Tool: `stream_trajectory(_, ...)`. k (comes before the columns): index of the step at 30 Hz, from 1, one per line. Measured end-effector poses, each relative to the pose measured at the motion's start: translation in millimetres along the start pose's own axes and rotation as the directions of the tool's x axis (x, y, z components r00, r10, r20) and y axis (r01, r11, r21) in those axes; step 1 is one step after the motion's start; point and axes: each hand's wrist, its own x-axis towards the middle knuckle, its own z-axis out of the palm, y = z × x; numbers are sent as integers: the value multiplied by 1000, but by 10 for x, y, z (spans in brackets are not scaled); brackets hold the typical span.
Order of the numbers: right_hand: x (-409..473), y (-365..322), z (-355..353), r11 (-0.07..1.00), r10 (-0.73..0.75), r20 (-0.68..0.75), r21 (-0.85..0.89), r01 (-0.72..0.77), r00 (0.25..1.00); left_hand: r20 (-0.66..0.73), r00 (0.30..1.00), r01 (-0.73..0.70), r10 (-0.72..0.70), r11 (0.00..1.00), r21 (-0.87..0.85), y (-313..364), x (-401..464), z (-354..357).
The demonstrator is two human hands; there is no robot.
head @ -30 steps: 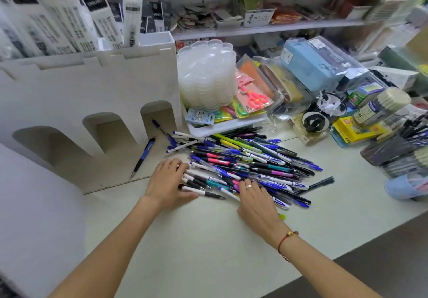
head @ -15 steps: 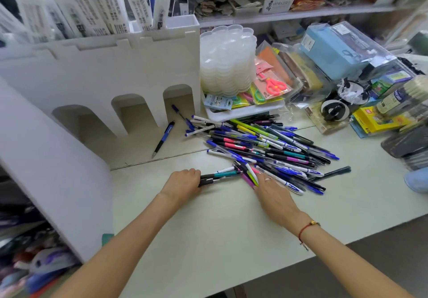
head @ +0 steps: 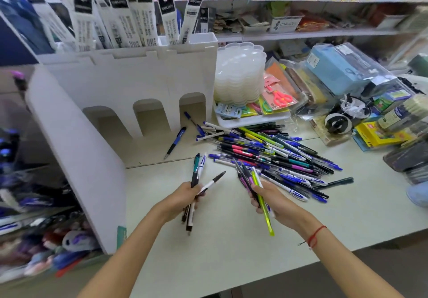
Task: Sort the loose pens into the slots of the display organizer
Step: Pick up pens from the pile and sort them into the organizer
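my left hand [head: 185,195] is curled round a small bunch of pens [head: 196,181] – a teal one, a blue-and-white one and a white one with a black cap fan out above my fist, and more ends poke out below, too bunched to count. my right hand [head: 268,200] grips a second bunch [head: 257,191], with a yellow-green pen [head: 264,209] running down past my palm; my fingers hide how many others are in there. both hands are above the table, near the pile of loose pens [head: 278,156], which lies just beyond my right hand.

the white display organizer [head: 129,82] stands at the left with three arched slots along its base; a blue pen [head: 176,141] lies alone in front of them. the packets in its top are blurred and their print is unreadable. everything left of the organizer's side panel is a smear of colours.

the table [head: 220,239] is pale and matte – behind it, shelves of stationery, a stack of clear plastic trays [head: 238,73] and bagged goods, cut off at the right edge.
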Motion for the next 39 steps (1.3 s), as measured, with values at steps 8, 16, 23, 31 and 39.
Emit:
stream_trajectory(8, 12, -342, 589, 949, -25, -48, 312, 39, 999, 150, 982, -64, 116, 947, -315, 103, -539, 44)
stream_trajectory(16, -146, -572, 941, 976, -95, -42, 195, 101, 995, 253, 949, -150, 188, 976, -160, 219, -914, -210)
stream_trajectory(23, -258, -748, 1108, 958, -154, 6, 246, 147, 988, 280, 937, -126, 208, 951, -281, 287, -1100, -339)
stream_trajectory(31, -587, -914, 1371, 946, -309, -13, 98, 308, 951, 362, 915, -87, 180, 962, -258, 387, -1397, -509)
stream_trajectory(39, -1132, -874, 1888, 900, -314, -7, 316, 300, 949, 332, 906, -269, 262, 963, -26, 191, -2017, -949)
